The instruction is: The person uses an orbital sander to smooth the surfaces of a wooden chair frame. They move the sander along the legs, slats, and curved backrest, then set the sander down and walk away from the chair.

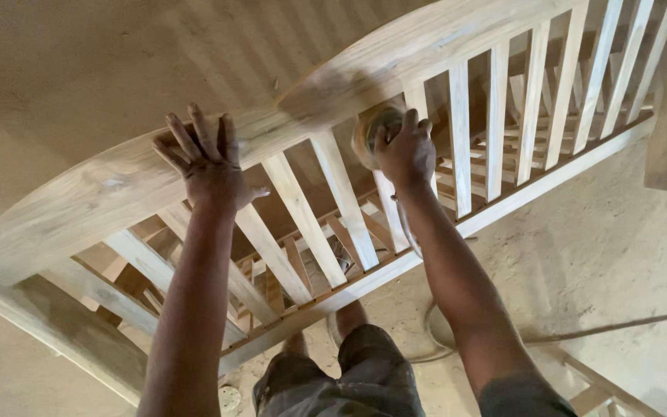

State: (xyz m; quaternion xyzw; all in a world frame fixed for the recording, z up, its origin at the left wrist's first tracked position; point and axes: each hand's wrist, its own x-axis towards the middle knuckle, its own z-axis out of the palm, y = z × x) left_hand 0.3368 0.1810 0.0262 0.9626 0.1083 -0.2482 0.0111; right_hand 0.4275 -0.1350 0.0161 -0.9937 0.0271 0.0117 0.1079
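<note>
Overhead, your left hand lies flat on the curved top rail of an unfinished wooden bench back, fingers spread wide and holding nothing, palm pressed to the bare wood. Your right hand is wrapped around a small round sander, fingers closed over its body; the pad sits against the underside of the rail, right where a vertical slat joins it. Slats run in a row from rail to lower crosspiece, pale and dusty. A cable trails from your right wrist to the dusty floor. Your dark shorts show low in view, legs standing close to the bench.
</note>
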